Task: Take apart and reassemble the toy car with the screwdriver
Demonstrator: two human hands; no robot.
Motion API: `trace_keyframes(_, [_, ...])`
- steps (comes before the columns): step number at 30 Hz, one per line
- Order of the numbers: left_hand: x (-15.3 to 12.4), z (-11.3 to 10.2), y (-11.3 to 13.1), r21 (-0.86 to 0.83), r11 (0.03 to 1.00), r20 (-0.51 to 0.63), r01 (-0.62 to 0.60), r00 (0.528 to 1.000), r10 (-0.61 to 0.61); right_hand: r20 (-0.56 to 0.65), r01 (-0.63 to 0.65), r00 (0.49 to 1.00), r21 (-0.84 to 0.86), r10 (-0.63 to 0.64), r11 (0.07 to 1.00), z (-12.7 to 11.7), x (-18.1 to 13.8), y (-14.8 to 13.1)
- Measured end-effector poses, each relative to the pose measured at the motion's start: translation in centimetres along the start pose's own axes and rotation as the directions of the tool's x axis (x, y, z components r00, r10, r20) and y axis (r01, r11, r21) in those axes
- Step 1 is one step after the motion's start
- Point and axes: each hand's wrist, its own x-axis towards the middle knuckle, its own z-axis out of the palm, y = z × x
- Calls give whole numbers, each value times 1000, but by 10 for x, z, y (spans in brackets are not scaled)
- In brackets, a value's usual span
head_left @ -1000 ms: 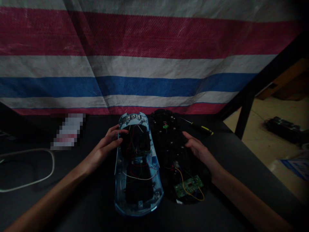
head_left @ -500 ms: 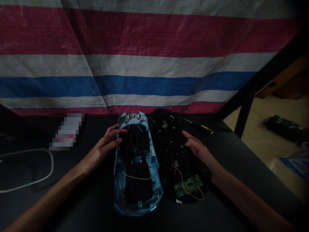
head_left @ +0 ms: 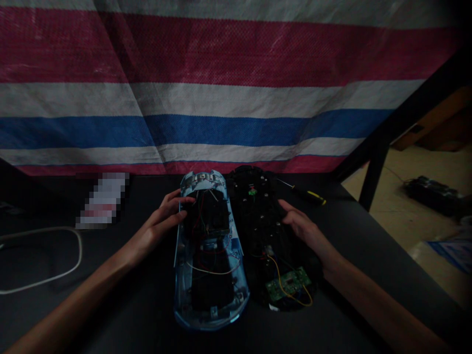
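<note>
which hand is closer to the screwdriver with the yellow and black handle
Right. The right hand, at the black chassis's right side, is just below the screwdriver in view; the left hand is farther, at the blue toy car shell's left edge.

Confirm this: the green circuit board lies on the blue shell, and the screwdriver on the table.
Not quite: the head view shows the green circuit board on the black chassis, not the blue shell. The screwdriver does lie on the table.

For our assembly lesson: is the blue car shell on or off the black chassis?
Off: the blue shell lies inside-up beside the black chassis, whose green circuit board is exposed.
</note>
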Motion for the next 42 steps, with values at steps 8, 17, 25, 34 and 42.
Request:
trace_keyframes(8, [-2, 0, 1, 13, 1000, 12, -21, 1000, 21, 75, 43, 996, -49, -39, 998, 2, -1, -2])
trace_keyframes(17, [2, -4, 1, 86, 995, 62, -47, 997, 42, 76, 37, 996, 7, -38, 999, 3, 0, -2])
trace_keyframes(25, [1, -5, -2, 70, 997, 74, -39, 997, 34, 73, 34, 997, 8, -34, 999, 5, -3, -4])
trace_keyframes(34, [0, -5, 3, 102, 994, 92, -44, 995, 35, 108, 51, 993, -4, -50, 999, 3, -1, -3])
trace_keyframes(42, [-2, -4, 5, 121, 989, 109, -79, 992, 66, 88, 50, 995, -24, -48, 998, 4, -1, -3])
